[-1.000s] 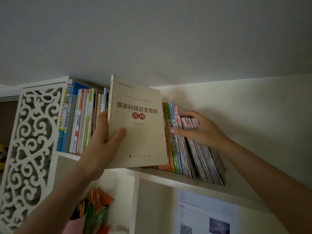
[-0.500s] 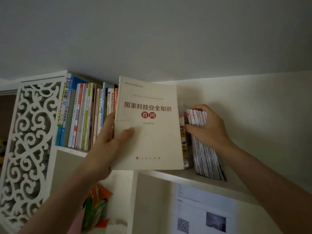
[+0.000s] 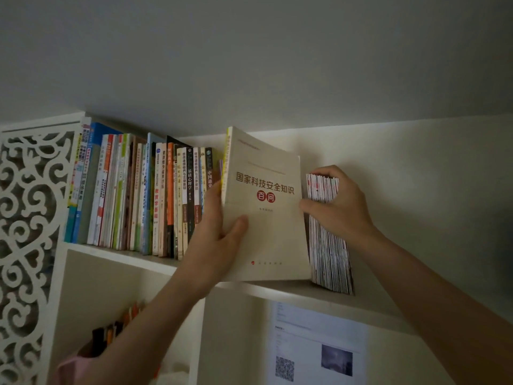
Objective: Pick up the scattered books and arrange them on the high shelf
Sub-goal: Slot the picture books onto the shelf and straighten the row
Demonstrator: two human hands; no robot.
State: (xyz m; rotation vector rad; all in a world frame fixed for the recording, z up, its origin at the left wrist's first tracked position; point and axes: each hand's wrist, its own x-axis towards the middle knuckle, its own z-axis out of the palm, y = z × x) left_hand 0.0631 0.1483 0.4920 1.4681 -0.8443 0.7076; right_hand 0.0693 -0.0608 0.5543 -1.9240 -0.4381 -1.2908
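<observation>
Gripped upright by the left hand (image 3: 219,240), thumb across its cover, the cream book (image 3: 266,212) is held at the shelf (image 3: 280,291) gap; thin booklets (image 3: 329,245) are clasped aside rightward by the right hand (image 3: 342,207).

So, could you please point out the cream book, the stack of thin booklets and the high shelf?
cream book (image 3: 266,218), head view, front cover.
stack of thin booklets (image 3: 329,262), head view, spines.
high shelf (image 3: 277,291), head view, front edge.
</observation>
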